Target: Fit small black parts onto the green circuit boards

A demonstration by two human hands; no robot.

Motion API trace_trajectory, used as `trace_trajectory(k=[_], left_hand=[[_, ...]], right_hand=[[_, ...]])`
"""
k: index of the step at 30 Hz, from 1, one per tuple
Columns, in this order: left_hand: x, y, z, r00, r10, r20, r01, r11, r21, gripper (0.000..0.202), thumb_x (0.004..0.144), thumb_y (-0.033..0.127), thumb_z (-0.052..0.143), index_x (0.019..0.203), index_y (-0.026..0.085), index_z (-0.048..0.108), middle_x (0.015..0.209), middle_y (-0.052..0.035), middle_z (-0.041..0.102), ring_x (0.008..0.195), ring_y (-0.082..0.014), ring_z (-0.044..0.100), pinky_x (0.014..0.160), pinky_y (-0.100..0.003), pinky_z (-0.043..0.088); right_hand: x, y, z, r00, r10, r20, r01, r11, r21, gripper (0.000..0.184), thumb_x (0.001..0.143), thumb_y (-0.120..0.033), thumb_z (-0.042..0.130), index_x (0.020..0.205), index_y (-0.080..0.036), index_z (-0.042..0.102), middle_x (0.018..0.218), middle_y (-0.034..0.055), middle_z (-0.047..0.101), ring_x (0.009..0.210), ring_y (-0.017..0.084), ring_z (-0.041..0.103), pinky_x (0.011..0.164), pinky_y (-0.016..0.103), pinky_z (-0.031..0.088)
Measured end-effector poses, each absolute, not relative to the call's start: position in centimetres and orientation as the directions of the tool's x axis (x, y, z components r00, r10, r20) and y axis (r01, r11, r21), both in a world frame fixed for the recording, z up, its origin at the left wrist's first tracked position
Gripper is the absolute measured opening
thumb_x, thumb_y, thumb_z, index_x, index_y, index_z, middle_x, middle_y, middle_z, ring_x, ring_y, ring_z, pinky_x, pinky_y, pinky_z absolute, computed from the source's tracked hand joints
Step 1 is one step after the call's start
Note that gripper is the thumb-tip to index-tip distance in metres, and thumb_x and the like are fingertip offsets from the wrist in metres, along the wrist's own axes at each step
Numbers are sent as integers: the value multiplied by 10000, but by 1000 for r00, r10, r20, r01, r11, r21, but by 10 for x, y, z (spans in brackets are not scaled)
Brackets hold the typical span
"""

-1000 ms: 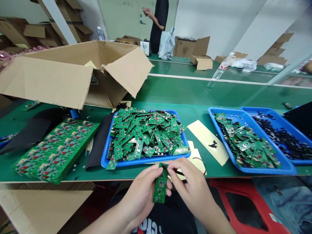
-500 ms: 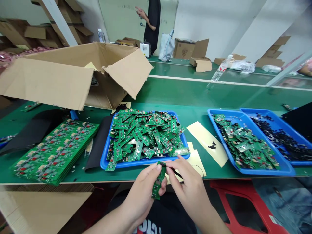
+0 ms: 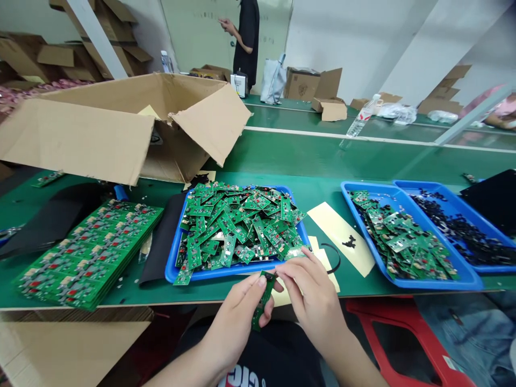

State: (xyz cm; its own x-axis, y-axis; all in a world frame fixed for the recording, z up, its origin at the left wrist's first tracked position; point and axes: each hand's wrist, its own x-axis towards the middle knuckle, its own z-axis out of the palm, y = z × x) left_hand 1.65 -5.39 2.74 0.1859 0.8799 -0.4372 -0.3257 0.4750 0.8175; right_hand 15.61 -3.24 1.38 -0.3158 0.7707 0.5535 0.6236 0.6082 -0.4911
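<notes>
My left hand is closed round a narrow green circuit board, thumb on its face near the top end. My right hand pinches at that top end, its fingertips pressed together. A thin black strip curls out from behind my right hand; the part within the fingers is hidden. Just beyond both hands stands a blue tray heaped with small green circuit boards.
To the left lie stacked board panels and an open cardboard box. Yellow paper with black bits lies right of centre. Further right are a blue tray of boards and one of black parts. A person stands behind.
The black strip has swung from under my right hand to curl out beyond it on the right. My right hand has turned slightly; the left keeps its hold on the board.
</notes>
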Motion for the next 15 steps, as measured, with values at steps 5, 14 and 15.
trace_trajectory(k=[5, 14, 15], left_hand=[[12, -53, 30, 259, 878, -402, -197, 455, 868, 358, 853, 443, 509, 632, 165, 553, 552, 24, 444, 527, -116, 362, 495, -228, 309], [0, -45, 34, 449, 810, -378, 31, 408, 912, 424, 871, 511, 420, 626, 176, 503, 537, 38, 412, 502, -113, 368, 480, -226, 303], [-1, -44, 34, 468, 800, -377, 45, 404, 914, 425, 874, 510, 412, 628, 176, 503, 539, 39, 413, 501, -112, 368, 480, -225, 307]], right_hand=[[158, -26, 18, -410, 716, 565, 625, 672, -397, 208, 899, -48, 413, 850, -191, 556, 780, 25, 639, 731, 143, 617, 1038, 515, 346], [168, -19, 26, -571, 551, 609, 573, 798, -186, 199, 913, -79, 422, 873, -163, 597, 974, 96, 593, 918, 170, 603, 1031, 520, 384], [168, -18, 27, -582, 534, 614, 574, 804, -155, 181, 910, -90, 441, 874, -162, 604, 1030, 111, 576, 975, 185, 591, 1025, 522, 393]])
